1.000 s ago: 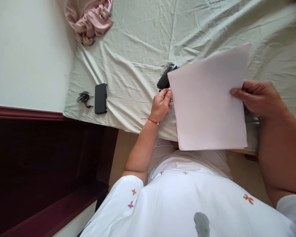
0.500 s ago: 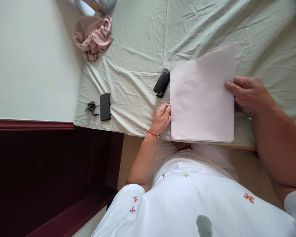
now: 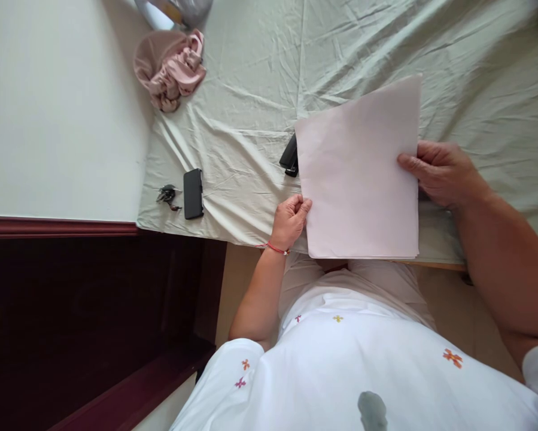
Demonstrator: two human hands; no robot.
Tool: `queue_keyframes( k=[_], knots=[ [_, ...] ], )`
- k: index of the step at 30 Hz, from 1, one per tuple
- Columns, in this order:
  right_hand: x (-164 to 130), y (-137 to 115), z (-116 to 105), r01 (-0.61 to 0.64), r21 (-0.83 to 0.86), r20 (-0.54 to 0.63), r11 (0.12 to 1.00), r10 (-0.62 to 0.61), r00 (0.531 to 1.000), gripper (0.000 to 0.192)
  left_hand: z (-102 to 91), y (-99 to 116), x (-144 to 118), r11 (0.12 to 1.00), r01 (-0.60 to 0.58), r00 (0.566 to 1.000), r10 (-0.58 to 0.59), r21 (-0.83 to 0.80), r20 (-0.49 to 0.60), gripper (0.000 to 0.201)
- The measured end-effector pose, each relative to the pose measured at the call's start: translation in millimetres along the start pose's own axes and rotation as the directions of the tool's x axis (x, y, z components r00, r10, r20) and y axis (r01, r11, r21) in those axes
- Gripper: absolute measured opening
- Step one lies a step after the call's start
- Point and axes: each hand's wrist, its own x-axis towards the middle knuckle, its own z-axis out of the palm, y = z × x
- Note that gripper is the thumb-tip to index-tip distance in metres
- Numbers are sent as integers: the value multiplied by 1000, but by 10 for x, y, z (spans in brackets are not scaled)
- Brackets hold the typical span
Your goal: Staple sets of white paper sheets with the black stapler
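Currently, the cloth-covered counter [image 3: 246,78] is stretching out beneath everything, its pale green fabric wrinkling in long folds. At its near edge, the stack of white paper [image 3: 361,179] is being held between both hands, sitting slightly further left than half a second ago. Further off on the left, the crumpled pink cloth [image 3: 174,72] is staying where it was. The right hand [image 3: 448,173] is gripping the stack's right edge, thumb on top, its other fingers partly hidden. The left hand [image 3: 289,221] is pinching the left edge, its thumb now overlapping the top sheet. The black phone [image 3: 193,193] is resting flat. The black stapler [image 3: 290,157] is showing less than before, the paper covering more of it. Beside the phone, small dark keys [image 3: 167,194] are lying unmoved.
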Motion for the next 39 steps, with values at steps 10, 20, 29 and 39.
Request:
queue_keyframes(
  k=[10,20,29,39],
  knots=[
    [3,-69,14,-90,-117,6,989,92,996,16,-113,-125,-535,429,-570,775,564,701,285,68],
    [2,-57,-5,-75,-177,-8,981,74,997,19,-43,-340,-598,312,-796,596,551,518,584,72],
    [-2,-75,16,-93,-123,0,988,93,996,17,-76,-373,-570,332,-827,559,578,454,595,50],
    [8,-43,-12,-34,-96,3,995,34,999,32,-64,-413,-570,432,-744,668,488,510,562,42]
  ],
)
